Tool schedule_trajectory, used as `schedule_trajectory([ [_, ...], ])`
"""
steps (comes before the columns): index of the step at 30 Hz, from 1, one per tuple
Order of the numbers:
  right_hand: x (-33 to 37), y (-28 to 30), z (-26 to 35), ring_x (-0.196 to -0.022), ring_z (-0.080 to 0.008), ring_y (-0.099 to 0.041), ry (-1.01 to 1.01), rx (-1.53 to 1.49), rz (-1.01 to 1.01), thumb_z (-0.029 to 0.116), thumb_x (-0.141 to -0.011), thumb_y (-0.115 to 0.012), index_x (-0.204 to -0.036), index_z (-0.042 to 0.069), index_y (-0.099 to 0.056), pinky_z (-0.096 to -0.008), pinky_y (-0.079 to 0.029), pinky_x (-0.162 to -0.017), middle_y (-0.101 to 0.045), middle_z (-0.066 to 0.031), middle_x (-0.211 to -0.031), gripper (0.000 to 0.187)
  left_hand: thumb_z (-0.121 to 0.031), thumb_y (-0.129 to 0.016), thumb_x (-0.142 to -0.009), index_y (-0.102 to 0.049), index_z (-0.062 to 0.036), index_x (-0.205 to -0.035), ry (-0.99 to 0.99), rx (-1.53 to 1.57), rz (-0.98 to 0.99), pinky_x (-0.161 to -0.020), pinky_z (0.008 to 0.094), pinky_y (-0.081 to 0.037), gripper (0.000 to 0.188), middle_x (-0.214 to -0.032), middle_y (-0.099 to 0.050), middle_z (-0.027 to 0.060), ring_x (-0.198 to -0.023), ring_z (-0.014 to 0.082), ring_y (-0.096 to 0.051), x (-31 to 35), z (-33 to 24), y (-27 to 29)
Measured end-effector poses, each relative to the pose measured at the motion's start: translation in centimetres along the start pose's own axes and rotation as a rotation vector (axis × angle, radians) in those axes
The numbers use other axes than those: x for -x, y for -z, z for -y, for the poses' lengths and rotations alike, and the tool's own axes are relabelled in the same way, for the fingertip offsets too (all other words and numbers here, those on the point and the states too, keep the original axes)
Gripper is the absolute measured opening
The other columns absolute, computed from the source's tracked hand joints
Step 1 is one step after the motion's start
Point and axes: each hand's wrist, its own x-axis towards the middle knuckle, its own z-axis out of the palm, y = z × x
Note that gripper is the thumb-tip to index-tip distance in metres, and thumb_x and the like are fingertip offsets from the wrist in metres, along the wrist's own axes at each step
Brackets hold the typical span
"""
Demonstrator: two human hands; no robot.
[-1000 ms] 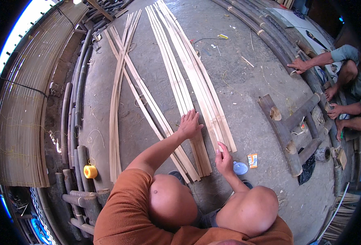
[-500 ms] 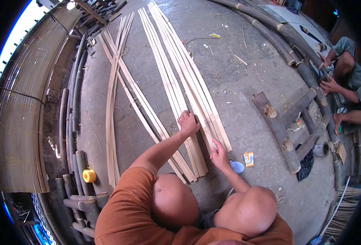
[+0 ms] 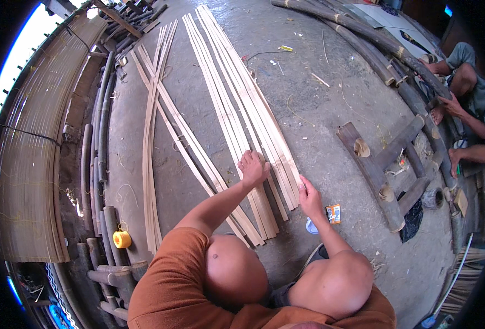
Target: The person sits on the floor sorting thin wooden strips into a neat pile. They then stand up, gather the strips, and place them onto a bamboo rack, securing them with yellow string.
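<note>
Since half a second ago, the right hand [image 3: 310, 198] has moved to the outer edge of the right strips [image 3: 282, 164], fingers slightly bent, grip unclear; these strips now lie closer together, seemingly more aligned. On the floor [image 3: 319, 142], the left hand [image 3: 253, 167], half curled, covers the middle strips [image 3: 264, 216]; whether it grips, I cannot tell.

Room betw. strips [image 3: 275, 148] & bamboo frame [image 3: 373, 171]; pkt [image 3: 334, 213] nr R hand [image 3: 310, 200] in way.

Strips [image 3: 226, 109] on the floor [image 3: 319, 142], twine roll [image 3: 122, 239] to their left, frame [image 3: 372, 170] to their right
</note>
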Motion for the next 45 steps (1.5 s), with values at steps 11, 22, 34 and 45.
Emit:
schedule_trajectory([
  [11, -2.1, 3.0, 0.1, -0.084, -0.046, -0.065, -0.004, 0.208, 0.061, 0.031, -0.098, -0.051, -0.135, 0.017, -0.058, -0.0534, -0.051, -0.076, -0.068, -0.0244, -0.09, 0.04, -0.054, -0.054, -0.093, -0.029, -0.0062, -0.152, -0.337, -0.134, 0.249, -0.117, 0.0575, -0.018, 0.08, -0.16, -0.02, 0.02, -0.148, 0.0409, -0.019, -3.9, -2.9, -1.5],
  [22, -2.3, 0.8, 0.2, -0.078, -0.0469, -0.065, 0.002, 0.138, 0.084, 0.03, -0.098, -0.05, -0.139, 0.017, -0.054, -0.0546, -0.051, -0.072, -0.066, -0.0257, -0.08, 0.043, -0.063, -0.055, -0.088, -0.037, -0.0055, -0.149, -0.46, -0.267, 0.251, -0.115, 0.0576, -0.021, 0.086, -0.154, -0.027, 0.0233, -0.144, 0.0434, -0.024, -3.0, -3.1, -0.5],
  [34, -1.5, -0.1, -1.1, -0.085, -0.0456, -0.066, 0.015, 0.278, 0.176, 0.03, -0.098, -0.051, -0.138, 0.016, -0.055, -0.0547, -0.051, -0.075, -0.068, -0.0265, -0.091, 0.042, -0.06, -0.057, -0.088, -0.023, 0.0038, -0.151, -0.523, -0.11, 0.164, -0.12, 0.0537, -0.017, 0.096, -0.154, -0.026, 0.0268, -0.146, 0.0429, -0.022, 0.2, -0.8, -1.3],
  [45, -1.6, 0.3, -0.5, -0.089, -0.0415, -0.067, -0.018, 0.479, 0.319, 0.031, -0.097, -0.054, -0.137, 0.017, -0.056, -0.0517, -0.054, -0.077, -0.069, -0.0228, -0.1, 0.042, -0.059, -0.067, -0.083, -0.033, 0.0087, -0.142, -0.485, 0.018, 0.126, -0.118, 0.0496, -0.024, 0.095, -0.15, -0.029, 0.0283, -0.142, 0.0443, -0.028, 0.5, -0.6, -0.7],
])
